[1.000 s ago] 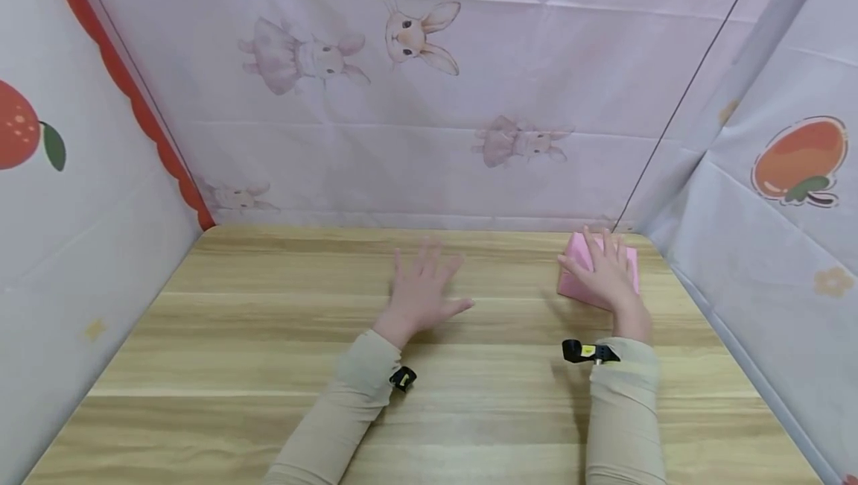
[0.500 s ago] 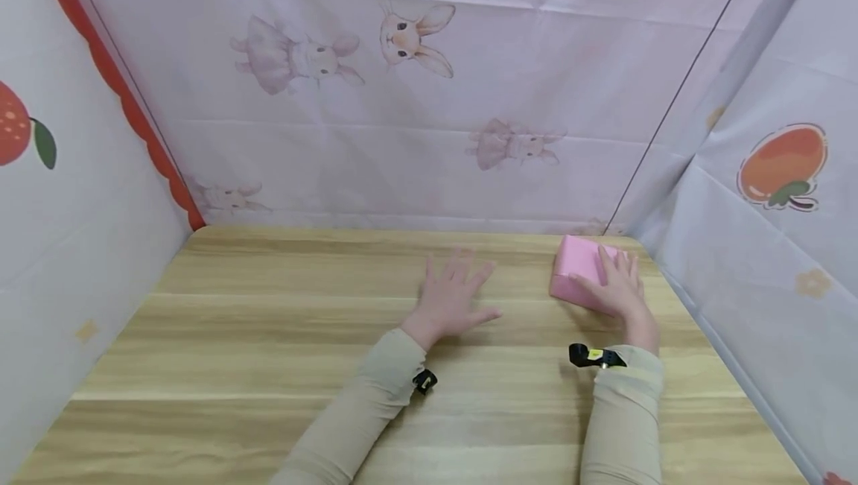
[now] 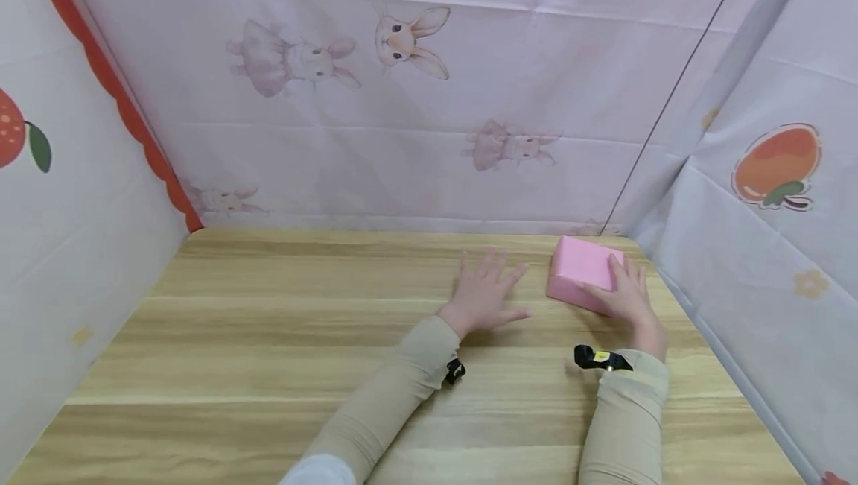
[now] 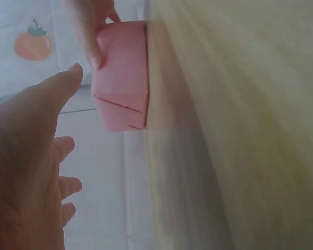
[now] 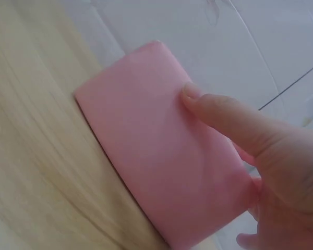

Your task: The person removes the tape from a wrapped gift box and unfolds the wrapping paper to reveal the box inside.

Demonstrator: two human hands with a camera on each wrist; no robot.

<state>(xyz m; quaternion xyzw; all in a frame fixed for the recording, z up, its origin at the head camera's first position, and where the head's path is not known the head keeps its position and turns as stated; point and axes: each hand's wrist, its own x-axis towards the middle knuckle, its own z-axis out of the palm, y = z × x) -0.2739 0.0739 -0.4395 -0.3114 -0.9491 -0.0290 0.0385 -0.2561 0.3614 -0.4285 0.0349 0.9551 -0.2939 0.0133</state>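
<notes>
A pink paper-wrapped box (image 3: 583, 265) lies flat at the table's far right; a folded flap shows on its left end in the left wrist view. My right hand (image 3: 630, 297) grips its right end. In the right wrist view the thumb (image 5: 214, 107) lies on the near face of the box (image 5: 146, 140), and the other fingers are partly hidden behind that end. My left hand (image 3: 484, 299) is left of the box, apart from it and holding nothing, with fingers spread. In the left wrist view, the left thumb (image 4: 62, 86) points toward the box (image 4: 122, 67).
A wood-grain table (image 3: 268, 336) spreads beneath both arms. Behind it hangs a cloth (image 3: 348, 172) printed with rabbits. White side cloths with fruit prints stand at the left (image 3: 80, 232) and right (image 3: 757, 269), the right one close to the box.
My left hand has moved right toward the box, fingers still spread. My right hand has shifted from across the box's top to its right end. The view has turned slightly.
</notes>
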